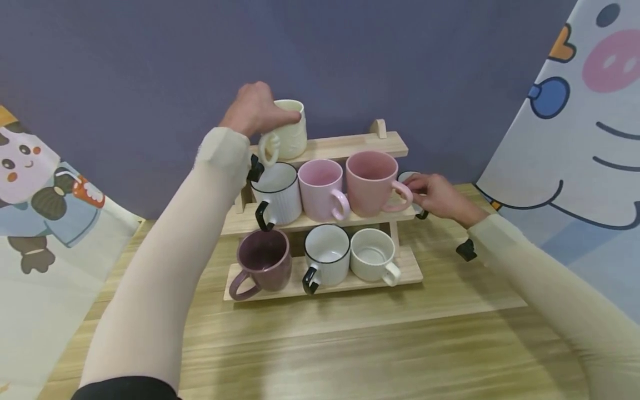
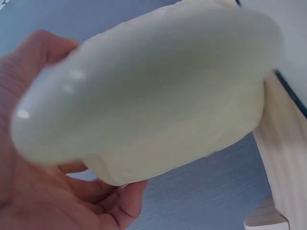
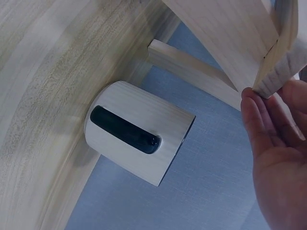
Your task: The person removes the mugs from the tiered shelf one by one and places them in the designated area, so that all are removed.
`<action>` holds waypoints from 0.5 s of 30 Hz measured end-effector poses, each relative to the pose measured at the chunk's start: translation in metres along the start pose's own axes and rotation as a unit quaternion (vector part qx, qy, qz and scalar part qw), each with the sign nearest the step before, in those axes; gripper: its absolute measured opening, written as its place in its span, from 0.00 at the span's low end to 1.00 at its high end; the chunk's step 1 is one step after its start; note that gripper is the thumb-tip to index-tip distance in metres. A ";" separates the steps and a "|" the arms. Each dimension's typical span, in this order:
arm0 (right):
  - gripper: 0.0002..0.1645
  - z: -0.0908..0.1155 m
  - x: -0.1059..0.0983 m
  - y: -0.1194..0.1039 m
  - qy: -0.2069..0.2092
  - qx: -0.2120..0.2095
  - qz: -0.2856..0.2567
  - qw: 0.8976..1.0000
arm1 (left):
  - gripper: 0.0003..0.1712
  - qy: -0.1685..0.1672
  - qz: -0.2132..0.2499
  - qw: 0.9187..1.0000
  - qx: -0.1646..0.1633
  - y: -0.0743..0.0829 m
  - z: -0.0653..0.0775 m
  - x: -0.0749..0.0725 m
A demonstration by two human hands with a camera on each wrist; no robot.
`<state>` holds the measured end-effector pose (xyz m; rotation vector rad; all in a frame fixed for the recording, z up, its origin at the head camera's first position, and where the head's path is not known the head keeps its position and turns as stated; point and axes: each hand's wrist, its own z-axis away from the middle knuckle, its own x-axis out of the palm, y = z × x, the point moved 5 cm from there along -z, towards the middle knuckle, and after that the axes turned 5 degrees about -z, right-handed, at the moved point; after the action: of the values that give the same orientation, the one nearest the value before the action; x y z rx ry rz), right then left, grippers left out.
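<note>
My left hand (image 1: 257, 108) grips a cream mug (image 1: 292, 136) at the left of the top tier of a wooden rack (image 1: 345, 147), thumb across its rim. Close up in the left wrist view, the cream mug (image 2: 192, 124) has its blurred handle nearest the camera and fingers curled round its side. At the rack's right end, my right hand (image 1: 437, 194) pinches the end of the middle tier; the right wrist view has the fingertips at the corner of that board (image 3: 283, 72). Below this hand a white ribbed mug (image 3: 144, 112) with a black handle stands on the table.
On the middle tier stand a white mug (image 1: 277, 194), a lilac mug (image 1: 320, 191) and a pink mug (image 1: 369, 186). The bottom tier holds a plum mug (image 1: 267, 264), a black-rimmed white mug (image 1: 330, 261) and a small cream cup (image 1: 370, 258). A blue-grey wall (image 1: 350, 61) rises behind.
</note>
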<state>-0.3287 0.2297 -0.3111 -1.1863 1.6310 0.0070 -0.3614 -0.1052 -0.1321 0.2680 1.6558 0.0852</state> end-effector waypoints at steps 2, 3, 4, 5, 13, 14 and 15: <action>0.07 0.000 0.001 0.000 0.000 0.000 0.002 1.000 | 0.33 0.011 0.009 1.000 -0.007 -0.002 0.000 0.000; 0.07 -0.001 0.001 -0.001 0.000 -0.001 0.002 1.000 | 0.33 0.015 0.012 1.000 -0.009 -0.004 0.000 0.000; 0.07 -0.001 0.001 -0.001 0.001 -0.001 0.002 1.000 | 0.32 0.021 0.015 1.000 -0.010 -0.006 0.000 -0.001; 0.07 -0.002 0.002 -0.001 0.001 -0.002 0.002 1.000 | 0.32 0.026 0.019 0.999 -0.012 -0.008 0.000 -0.001; 0.07 -0.004 0.003 0.001 -0.002 -0.011 0.023 1.000 | 0.27 0.057 0.038 0.998 -0.015 -0.029 0.006 -0.016; 0.07 -0.004 0.003 0.002 -0.002 -0.011 0.024 1.000 | 0.27 0.059 0.040 0.997 -0.016 -0.031 0.008 -0.018; 0.07 -0.005 0.003 0.003 -0.002 -0.010 0.024 1.000 | 0.28 0.062 0.041 0.997 -0.016 -0.034 0.010 -0.020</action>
<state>-0.3340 0.2264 -0.3131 -1.1621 1.6594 0.0571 -0.3546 -0.1435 -0.1209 0.3109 1.7647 0.1935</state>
